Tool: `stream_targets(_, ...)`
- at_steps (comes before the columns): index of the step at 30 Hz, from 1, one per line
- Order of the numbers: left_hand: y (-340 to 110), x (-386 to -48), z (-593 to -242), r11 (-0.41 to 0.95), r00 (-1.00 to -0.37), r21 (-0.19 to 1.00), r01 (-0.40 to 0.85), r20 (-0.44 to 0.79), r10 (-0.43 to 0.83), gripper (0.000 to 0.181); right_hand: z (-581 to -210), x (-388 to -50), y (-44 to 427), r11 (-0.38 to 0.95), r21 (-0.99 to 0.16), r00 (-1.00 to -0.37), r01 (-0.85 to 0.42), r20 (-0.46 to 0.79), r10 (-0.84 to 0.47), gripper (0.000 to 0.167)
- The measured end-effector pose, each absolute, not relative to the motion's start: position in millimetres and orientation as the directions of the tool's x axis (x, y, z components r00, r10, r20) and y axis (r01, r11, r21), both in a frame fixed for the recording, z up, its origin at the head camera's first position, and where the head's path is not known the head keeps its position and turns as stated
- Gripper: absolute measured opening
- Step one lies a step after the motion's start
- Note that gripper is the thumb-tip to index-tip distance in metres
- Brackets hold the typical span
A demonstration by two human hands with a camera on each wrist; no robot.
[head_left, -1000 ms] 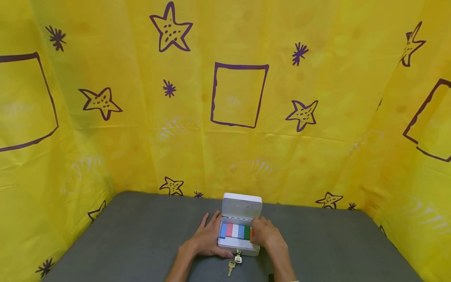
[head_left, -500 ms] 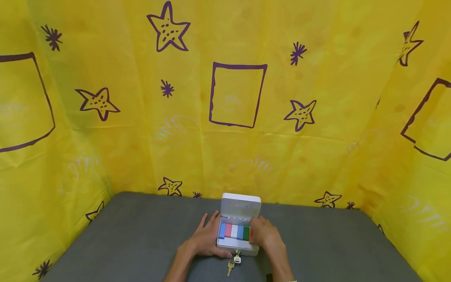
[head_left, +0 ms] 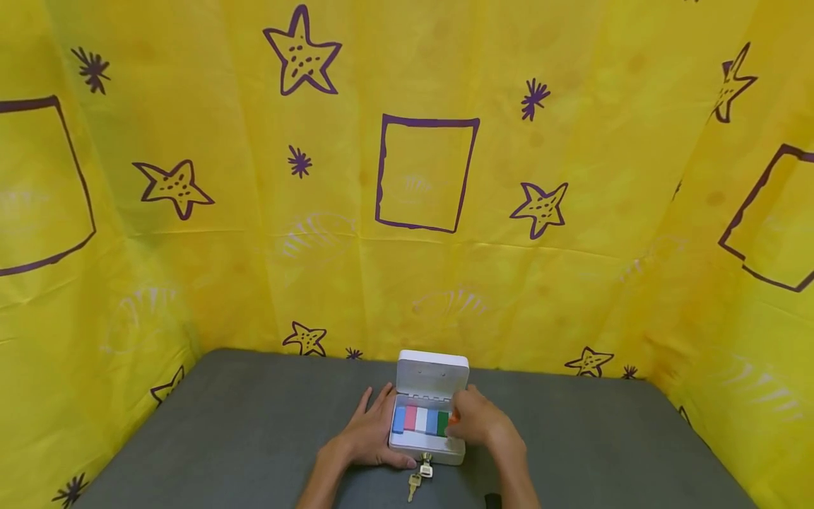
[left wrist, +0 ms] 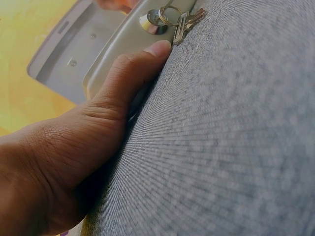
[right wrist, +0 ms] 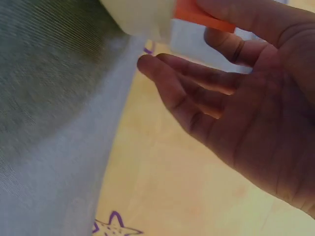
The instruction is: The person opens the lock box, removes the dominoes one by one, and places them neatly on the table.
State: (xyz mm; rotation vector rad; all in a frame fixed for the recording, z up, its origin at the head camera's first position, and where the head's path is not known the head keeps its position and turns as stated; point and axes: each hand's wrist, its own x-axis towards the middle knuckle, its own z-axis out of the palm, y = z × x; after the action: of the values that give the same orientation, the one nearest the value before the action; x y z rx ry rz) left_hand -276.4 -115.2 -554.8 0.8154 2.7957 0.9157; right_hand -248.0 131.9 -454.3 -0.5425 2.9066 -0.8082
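A small white metal box [head_left: 427, 443] stands with its lid [head_left: 432, 375] raised. Inside it a row of flat blocks shows blue [head_left: 398, 419], pink [head_left: 410, 418], white, blue and green [head_left: 442, 423]. At the row's right end my right hand [head_left: 483, 420] pinches an orange block [right wrist: 204, 17] between thumb and index finger, the other fingers loosely bent. My left hand [head_left: 369, 433] rests against the box's left side with straight, spread fingers; in the left wrist view its thumb [left wrist: 133, 69] lies along the front wall, beside the lock [left wrist: 153, 22].
Keys [head_left: 415, 483] hang from the lock at the box's front, over the grey tabletop [head_left: 254, 424]. Yellow cloth [head_left: 356, 283] printed with purple stars and squares surrounds the table at the back and sides.
My right hand has shifted slightly, and the orange block now sits higher and tilted between its fingers. My left hand keeps its place against the box.
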Motion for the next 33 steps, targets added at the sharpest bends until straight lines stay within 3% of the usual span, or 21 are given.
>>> stream_targets(5, -114, -278, -556, 0.694, -0.863, 0.569, 0.442, 0.059, 0.501, 0.126, -444, -251, 143, 0.703, -0.563, -0.887, -0.436, 0.135, -0.442, 0.025)
stream_targets(8, -114, -278, -555, 0.694, -0.865, 0.575, 0.433, 0.05, 0.498, 0.126, -442, -252, 144, 0.679, -0.572, -0.881, -0.46, 0.198, -0.43, 0.023)
stream_targets(23, -115, -279, -553, 0.688, -0.864, 0.592, 0.421, 0.029, 0.503, 0.131, -434, -251, 165, 0.728, -0.644, -0.971, -0.236, 0.18, -0.155, 0.026)
stream_targets(33, -116, -281, -557, 0.694, -0.868, 0.593, 0.408, 0.016, 0.497, 0.132, -449, -255, 183, 0.762, -0.618, -0.98, -0.192, 0.161, -0.117, 0.02)
